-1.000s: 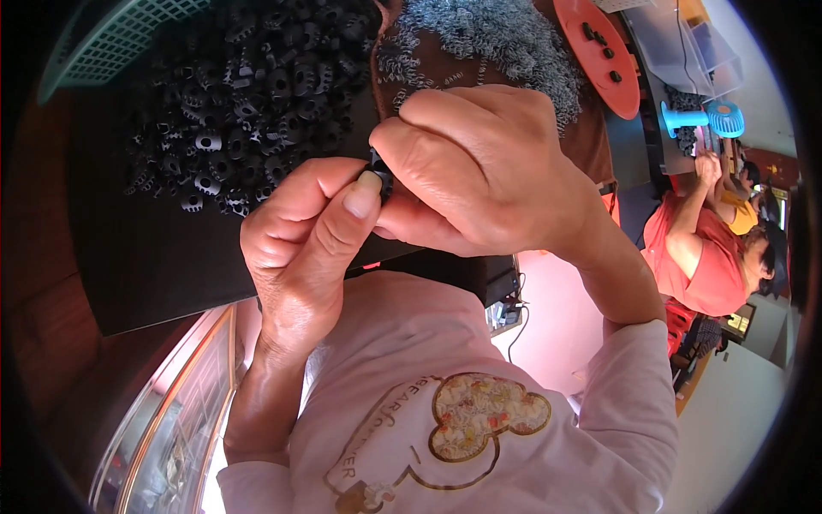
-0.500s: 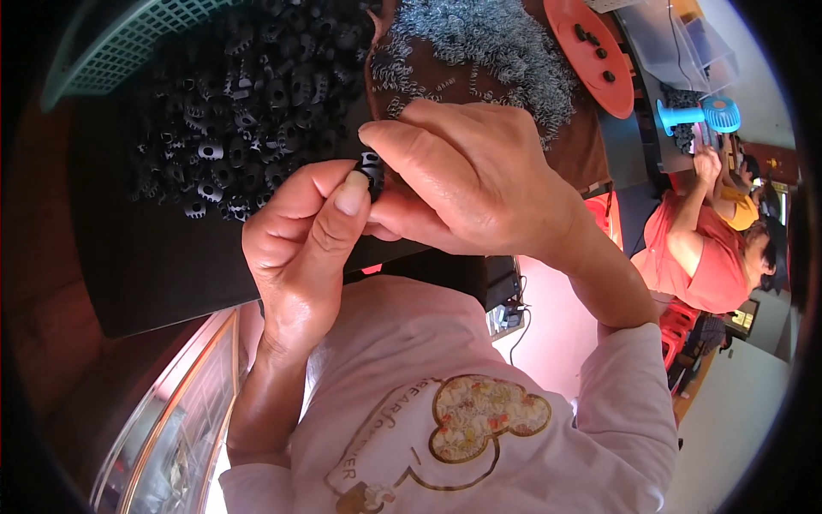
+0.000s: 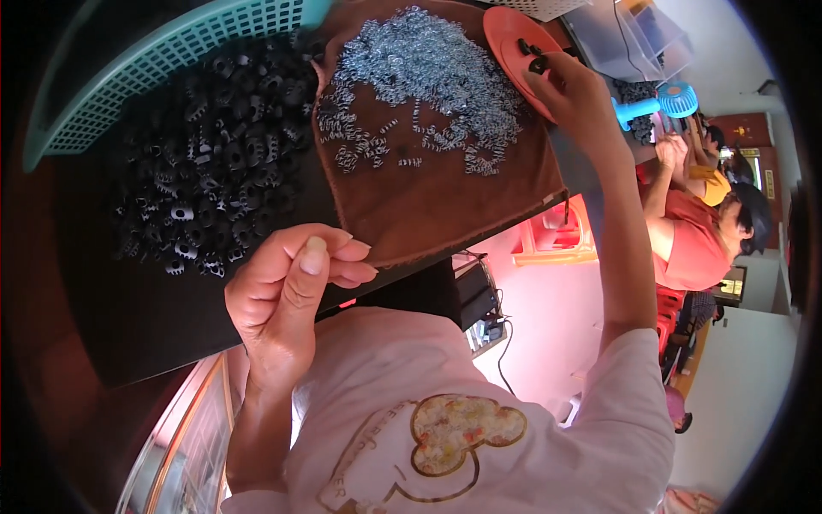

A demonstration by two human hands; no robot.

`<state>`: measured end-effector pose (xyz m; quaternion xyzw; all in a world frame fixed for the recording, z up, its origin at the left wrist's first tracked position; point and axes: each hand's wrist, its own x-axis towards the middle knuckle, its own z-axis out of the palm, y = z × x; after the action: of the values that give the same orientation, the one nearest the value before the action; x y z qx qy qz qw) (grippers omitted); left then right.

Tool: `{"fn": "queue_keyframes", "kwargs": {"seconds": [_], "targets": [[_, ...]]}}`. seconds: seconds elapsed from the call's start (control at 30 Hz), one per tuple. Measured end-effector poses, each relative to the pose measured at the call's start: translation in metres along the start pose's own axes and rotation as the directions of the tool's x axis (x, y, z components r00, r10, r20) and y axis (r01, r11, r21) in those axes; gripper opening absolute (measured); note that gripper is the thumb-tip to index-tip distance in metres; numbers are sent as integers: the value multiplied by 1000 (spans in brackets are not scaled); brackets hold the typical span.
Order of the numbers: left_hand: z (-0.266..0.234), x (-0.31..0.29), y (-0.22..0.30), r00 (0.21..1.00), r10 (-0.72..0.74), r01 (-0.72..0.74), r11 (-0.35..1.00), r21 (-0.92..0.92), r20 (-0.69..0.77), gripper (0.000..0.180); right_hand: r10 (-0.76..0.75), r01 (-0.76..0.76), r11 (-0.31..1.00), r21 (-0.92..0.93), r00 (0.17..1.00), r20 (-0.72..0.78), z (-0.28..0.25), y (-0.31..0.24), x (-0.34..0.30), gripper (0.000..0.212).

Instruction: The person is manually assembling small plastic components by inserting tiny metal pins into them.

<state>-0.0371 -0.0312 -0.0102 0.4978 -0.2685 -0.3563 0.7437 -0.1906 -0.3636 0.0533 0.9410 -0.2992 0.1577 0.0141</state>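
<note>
My right hand [image 3: 572,92] reaches over a red oval plate [image 3: 505,38] at the far right of the table. Its thumb and fingertips close around a small black claw clip [image 3: 538,64], beside other dark clips [image 3: 527,47] on the plate. My left hand [image 3: 291,287] hovers over the near table edge, thumb pressed to its curled fingers, with nothing visible in it. Left of centre lies a heap of black toothed claw clip pieces [image 3: 205,158]. Small silvery coil springs [image 3: 428,73] are piled on a brown cloth [image 3: 445,201] in the middle.
A green perforated basket [image 3: 184,56] stands behind the black pieces. At the right are a clear plastic bin [image 3: 625,47], a blue hand fan [image 3: 655,104] and a red stool [image 3: 561,236]. Beyond, a person in a red shirt [image 3: 693,244] sits near another in yellow.
My right hand has left my left hand and moved far right to the red plate. The black clip held between both hands is gone from the left. The view has shifted, baring the cloth.
</note>
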Motion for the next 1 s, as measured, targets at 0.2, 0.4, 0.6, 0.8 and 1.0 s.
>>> {"fn": "queue_keyframes", "kwargs": {"seconds": [0.2,0.4,0.6,0.8,1.0], "targets": [[0,2,-2,1000,6,-6,1000,-8,12,25,56,-63,961,268,998,32,15,47,13,29],[-2,1,-5,1000,6,-6,1000,8,-8,22,-119,56,759,649,991,55,14,-66,-2,12],[-2,0,-1,1000,-12,11,999,40,17,23,-546,507,665,549,831,-107,40,-158,-3,12],[-3,-1,-1,999,-11,10,1000,24,30,21,-600,565,721,401,798,-46,49,-184,13,13],[-4,0,1,999,-8,7,1000,22,39,20,-625,594,733,330,780,-16,55,-184,17,17]]}}
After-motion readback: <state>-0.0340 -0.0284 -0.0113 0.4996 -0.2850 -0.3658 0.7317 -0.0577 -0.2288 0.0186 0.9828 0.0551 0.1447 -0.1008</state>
